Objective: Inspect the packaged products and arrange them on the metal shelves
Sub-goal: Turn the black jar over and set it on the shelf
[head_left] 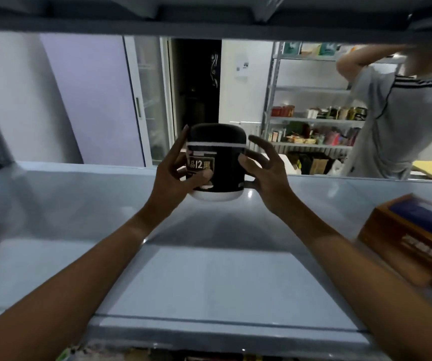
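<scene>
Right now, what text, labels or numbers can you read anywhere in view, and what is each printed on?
"品12黑": the label on the black tub held in the left hand.
Small print above it on the tub: blurred.
Paper notice on the far wall: too small.
Label strip on the brown box: blurred.

Your left hand grips the black jar over the metal shelf; your right hand touches its other side, fingers spread.
</scene>
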